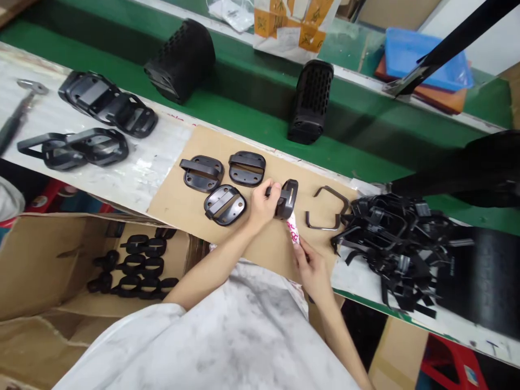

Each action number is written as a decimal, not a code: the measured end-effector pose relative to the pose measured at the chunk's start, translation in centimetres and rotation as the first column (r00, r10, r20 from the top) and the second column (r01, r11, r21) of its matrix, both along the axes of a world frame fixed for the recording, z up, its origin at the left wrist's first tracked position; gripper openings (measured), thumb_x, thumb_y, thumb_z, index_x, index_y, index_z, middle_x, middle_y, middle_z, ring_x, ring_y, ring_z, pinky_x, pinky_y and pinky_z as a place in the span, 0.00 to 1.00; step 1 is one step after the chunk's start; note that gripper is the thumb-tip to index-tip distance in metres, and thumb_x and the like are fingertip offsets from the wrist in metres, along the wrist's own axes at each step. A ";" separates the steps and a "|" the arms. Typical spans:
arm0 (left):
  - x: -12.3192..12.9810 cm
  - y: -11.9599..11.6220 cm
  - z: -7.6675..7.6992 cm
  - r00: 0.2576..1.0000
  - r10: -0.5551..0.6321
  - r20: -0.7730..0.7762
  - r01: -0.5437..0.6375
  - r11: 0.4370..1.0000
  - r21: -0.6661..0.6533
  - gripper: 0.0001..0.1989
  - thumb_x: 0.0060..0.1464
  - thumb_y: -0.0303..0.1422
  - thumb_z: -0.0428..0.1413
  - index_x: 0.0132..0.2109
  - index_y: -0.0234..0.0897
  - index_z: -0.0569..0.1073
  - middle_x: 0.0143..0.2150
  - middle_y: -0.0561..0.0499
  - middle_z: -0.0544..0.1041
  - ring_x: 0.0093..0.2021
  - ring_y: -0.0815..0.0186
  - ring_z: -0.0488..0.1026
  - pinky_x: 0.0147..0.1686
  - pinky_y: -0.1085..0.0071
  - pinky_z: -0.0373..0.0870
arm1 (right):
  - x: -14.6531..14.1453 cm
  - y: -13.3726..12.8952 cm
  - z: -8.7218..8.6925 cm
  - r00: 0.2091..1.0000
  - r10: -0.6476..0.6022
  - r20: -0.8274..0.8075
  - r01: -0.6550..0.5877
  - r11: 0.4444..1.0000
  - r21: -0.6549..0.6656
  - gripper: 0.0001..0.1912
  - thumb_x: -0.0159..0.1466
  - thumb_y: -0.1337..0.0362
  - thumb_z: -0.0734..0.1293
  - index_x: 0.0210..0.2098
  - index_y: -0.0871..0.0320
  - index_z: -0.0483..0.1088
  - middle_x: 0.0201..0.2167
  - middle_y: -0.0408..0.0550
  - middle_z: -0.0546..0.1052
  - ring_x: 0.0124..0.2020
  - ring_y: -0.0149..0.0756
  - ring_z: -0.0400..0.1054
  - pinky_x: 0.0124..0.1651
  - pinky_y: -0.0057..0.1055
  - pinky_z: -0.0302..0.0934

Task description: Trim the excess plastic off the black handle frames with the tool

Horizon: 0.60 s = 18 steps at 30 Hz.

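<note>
My left hand (pixel 265 203) is closed round a black plastic base with a handle (pixel 289 197), tilted up on its edge above the cardboard sheet (pixel 268 250). In my right hand (pixel 311 265) is a tool with a pink-and-white patterned handle (pixel 292 228). The tool's far end meets the base's lower edge, and its head cannot be made out. Three similar pieces lie left of my left hand: one black base (pixel 202 173), another base (pixel 247 168) and a nearer base (pixel 225 205). Two loose bent black handles (pixel 332 196) lie to the right.
A heap of black handles (pixel 390 244) covers the bench on the right. Stacked black parts (pixel 108 103) and a hammer-like tool (pixel 20 111) lie left. An open carton (pixel 44 265) below holds several black parts. Two perforated black housings, one left (pixel 182 59), one right (pixel 312 100), stand behind.
</note>
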<state>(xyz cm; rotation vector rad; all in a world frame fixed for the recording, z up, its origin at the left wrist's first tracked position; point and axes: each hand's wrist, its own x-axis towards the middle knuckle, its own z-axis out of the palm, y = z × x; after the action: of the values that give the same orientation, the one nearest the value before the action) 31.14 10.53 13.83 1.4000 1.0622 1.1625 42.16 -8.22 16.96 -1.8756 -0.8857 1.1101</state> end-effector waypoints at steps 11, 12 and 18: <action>0.1 0.0 0.0 0.999 -0.033 0.016 0.033 0.999 0.015 0.26 0.67 0.53 0.49 0.28 0.39 0.55 0.26 0.55 0.55 0.28 0.69 0.54 0.30 0.70 0.53 | 0.1 -0.3 -0.3 0.995 -0.035 -0.091 0.032 0.999 -0.035 0.29 0.71 0.45 0.64 0.62 0.58 0.73 0.23 0.39 0.64 0.21 0.30 0.53 0.21 0.26 0.50; 0.1 0.0 0.0 0.999 -0.036 0.015 0.036 0.999 0.013 0.26 0.67 0.53 0.49 0.28 0.39 0.55 0.26 0.55 0.55 0.28 0.69 0.54 0.30 0.70 0.53 | 0.1 -0.3 -0.2 0.996 -0.052 -0.072 0.051 0.999 -0.018 0.28 0.71 0.46 0.63 0.62 0.58 0.73 0.23 0.39 0.64 0.21 0.30 0.53 0.21 0.26 0.51; 0.4 0.8 0.8 0.980 -0.021 0.196 0.055 0.985 -0.166 0.28 0.60 0.52 0.59 0.26 0.39 0.56 0.24 0.57 0.54 0.25 0.72 0.54 0.27 0.72 0.54 | 0.9 0.2 0.2 0.999 0.031 0.007 -0.031 0.998 0.048 0.25 0.69 0.47 0.66 0.52 0.60 0.78 0.21 0.41 0.66 0.22 0.33 0.59 0.22 0.27 0.55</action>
<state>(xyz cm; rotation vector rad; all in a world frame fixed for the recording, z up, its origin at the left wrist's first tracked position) 31.53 11.28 14.62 1.1440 0.9684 1.1275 43.07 -8.03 17.14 -1.8329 -0.9402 1.0928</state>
